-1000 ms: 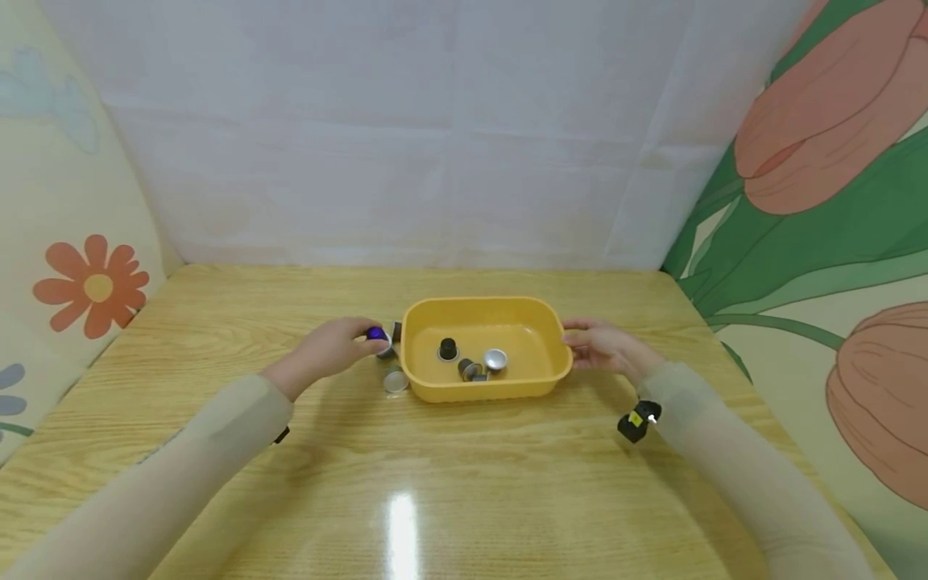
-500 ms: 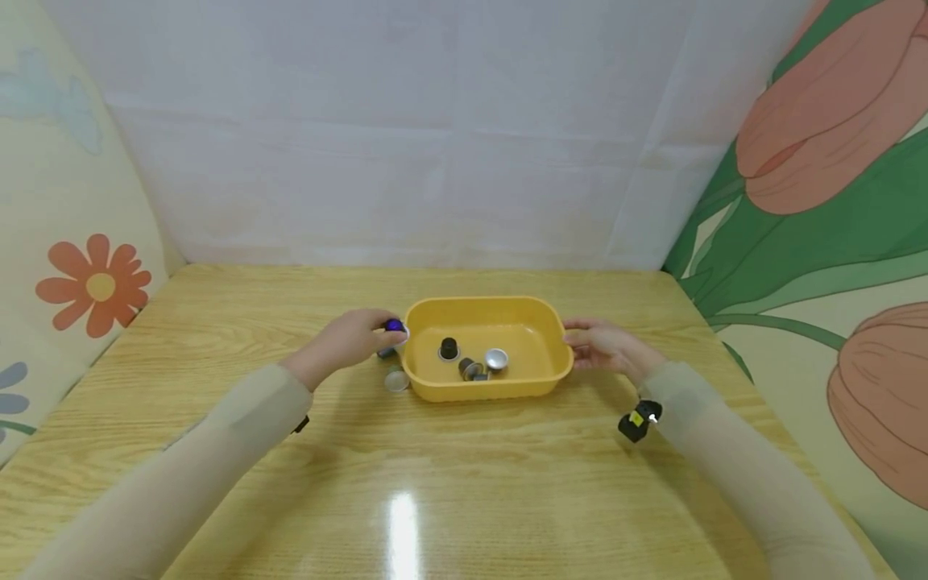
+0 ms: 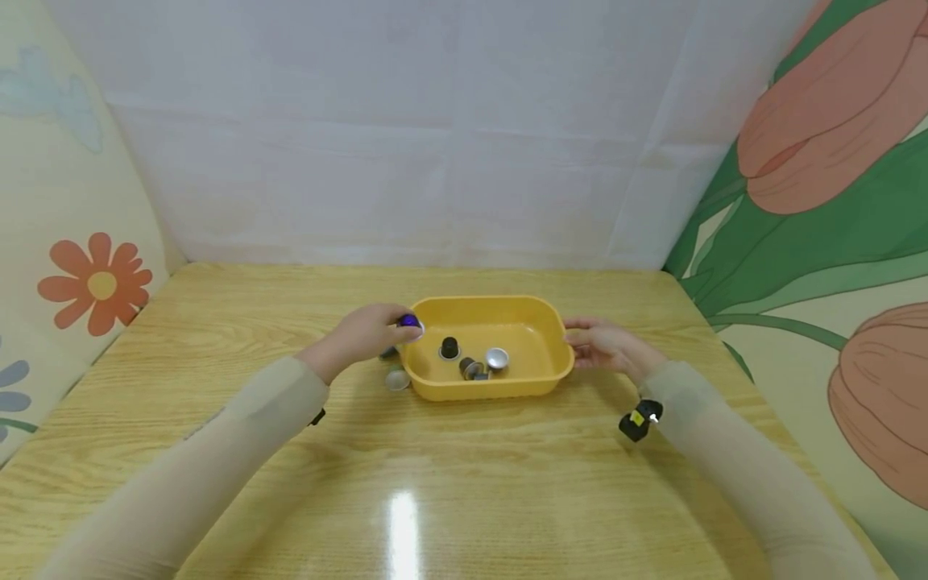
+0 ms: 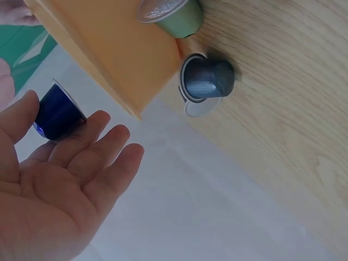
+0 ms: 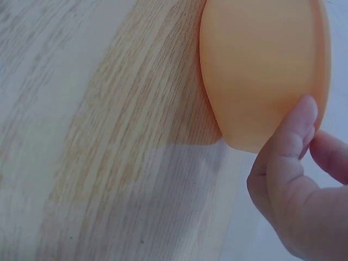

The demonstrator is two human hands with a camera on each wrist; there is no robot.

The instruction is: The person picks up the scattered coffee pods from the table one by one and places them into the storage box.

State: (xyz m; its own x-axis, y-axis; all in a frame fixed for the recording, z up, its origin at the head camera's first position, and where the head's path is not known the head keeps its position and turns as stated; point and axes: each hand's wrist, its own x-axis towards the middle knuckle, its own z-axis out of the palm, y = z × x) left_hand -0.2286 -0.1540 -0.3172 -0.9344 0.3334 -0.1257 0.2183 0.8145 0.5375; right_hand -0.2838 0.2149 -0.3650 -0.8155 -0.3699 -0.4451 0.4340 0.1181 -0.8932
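My left hand pinches a dark blue coffee capsule between thumb and fingers, over the left rim of a yellow plastic basin. At the basin's right end, my right hand grips the rim; in the right wrist view its fingers lie against the outer wall. Inside the basin are a black capsule standing upside down, a dark capsule on its side and a silvery one. Outside the left wall lie a green capsule and a grey-blue capsule, partly hidden in the head view.
All of this is on a wood-grain table. A white cloth hangs behind its far edge, and flower-printed panels stand at both sides.
My left hand has moved right with the blue capsule, from beside the basin to over its left rim. My right hand and the basin stay put.
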